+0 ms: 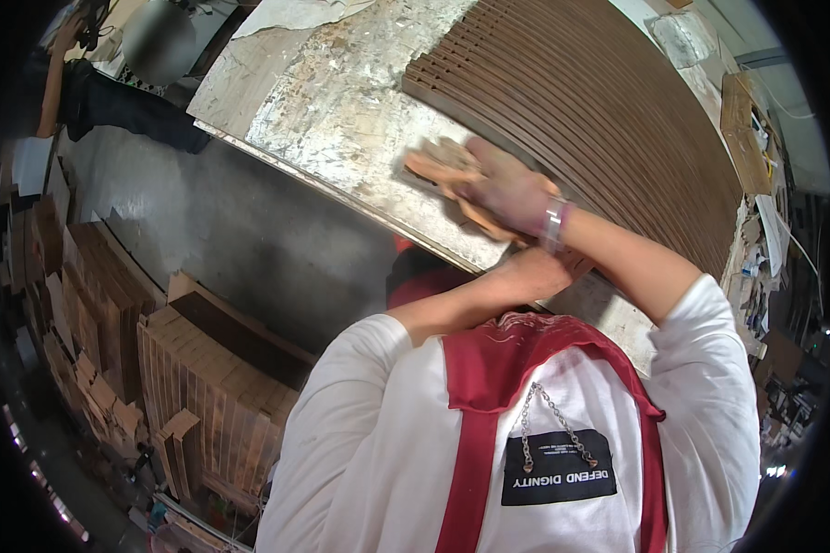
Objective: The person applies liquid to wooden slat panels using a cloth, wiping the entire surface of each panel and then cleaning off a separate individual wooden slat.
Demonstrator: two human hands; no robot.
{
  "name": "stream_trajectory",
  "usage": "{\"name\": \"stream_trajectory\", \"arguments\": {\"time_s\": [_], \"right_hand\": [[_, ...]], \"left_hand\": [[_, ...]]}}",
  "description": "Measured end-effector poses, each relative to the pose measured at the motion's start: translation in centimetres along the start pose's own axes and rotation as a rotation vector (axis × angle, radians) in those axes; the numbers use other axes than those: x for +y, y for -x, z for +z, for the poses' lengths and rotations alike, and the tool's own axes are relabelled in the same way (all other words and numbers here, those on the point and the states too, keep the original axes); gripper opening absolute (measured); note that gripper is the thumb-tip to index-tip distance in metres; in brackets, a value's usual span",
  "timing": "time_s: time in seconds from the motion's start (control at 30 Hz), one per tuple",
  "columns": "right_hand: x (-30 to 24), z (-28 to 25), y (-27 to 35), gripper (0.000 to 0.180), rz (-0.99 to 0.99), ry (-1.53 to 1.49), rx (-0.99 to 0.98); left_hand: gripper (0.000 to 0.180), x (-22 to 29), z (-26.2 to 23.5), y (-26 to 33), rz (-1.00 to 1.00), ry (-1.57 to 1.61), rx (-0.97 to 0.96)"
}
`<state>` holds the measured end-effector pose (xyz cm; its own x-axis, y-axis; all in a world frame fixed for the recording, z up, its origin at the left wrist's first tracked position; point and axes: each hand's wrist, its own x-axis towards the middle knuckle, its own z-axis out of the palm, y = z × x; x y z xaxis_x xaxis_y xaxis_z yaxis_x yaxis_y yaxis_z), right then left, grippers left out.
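In the head view, the right hand [512, 192], with a pale, shiny band [552, 224] round its wrist, reaches over the long whitish, paint-worn desk [323, 101]; its fingers are blurred but look closed round a tan-and-orange, soft, rag-like piece [436, 171], which lies low over the bare surface just beside the near edge of a dark brown panel of narrow parallel slats [581, 111]. The left hand [546, 269] lies at the desk's edge just below the right wrist, its fingers mostly hidden, so I cannot tell how far open they are or whether they hold anything. A maroon apron [475, 461] covers part of a white long-sleeved shirt [350, 433]. At lower left, brown wooden boards [207, 396] stand stacked on the grey concrete floor [240, 221]; at upper left is another person in dark trousers [124, 106].
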<state>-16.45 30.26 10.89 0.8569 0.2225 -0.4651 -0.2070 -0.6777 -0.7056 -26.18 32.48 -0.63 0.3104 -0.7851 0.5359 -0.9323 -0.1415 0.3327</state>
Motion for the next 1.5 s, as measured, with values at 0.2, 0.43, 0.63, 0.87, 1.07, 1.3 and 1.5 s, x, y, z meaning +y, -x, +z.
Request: {"name": "stream_trajectory", "arguments": {"time_s": [0.2,0.43,0.63,0.87,1.07,1.3,1.5], "right_hand": [[-2.6,1.6,-2.2,0.039,-0.057,0.032,0.034],[-3.6,1.3,-2.5,0.033,0.018,-0.003,-0.014],[-0.3,2.9,-2.8,0.033,-0.086,-0.133,0.135],[-0.8,2.8,-2.6,0.034,-0.076,-0.075,0.122],[-1.3,4.0,-3.9,0.03,-0.104,-0.012,0.229],[-1.5,2.3,0.1,0.032,-0.115,0.077,0.275],[-3.4,4.1,-3.7,0.019,-0.307,0.153,0.368]], "left_hand": [[0.045,0.1,-0.9,0.2,-0.041,0.01,0.005],[0.036,0.6,0.3,-0.7,-0.392,1.213,0.141],[0.039,0.1,-2.6,-1.6,-0.443,0.743,-0.15],[0.038,-0.1,3.4,1.1,-0.221,0.36,0.025],[0.04,1.4,-1.0,-0.2,-0.547,1.44,0.083],[0.029,0.2,0.9,-0.1,-0.293,0.42,-0.179],[0.035,0.9,2.3,-0.2,-0.602,1.325,0.104]]}}
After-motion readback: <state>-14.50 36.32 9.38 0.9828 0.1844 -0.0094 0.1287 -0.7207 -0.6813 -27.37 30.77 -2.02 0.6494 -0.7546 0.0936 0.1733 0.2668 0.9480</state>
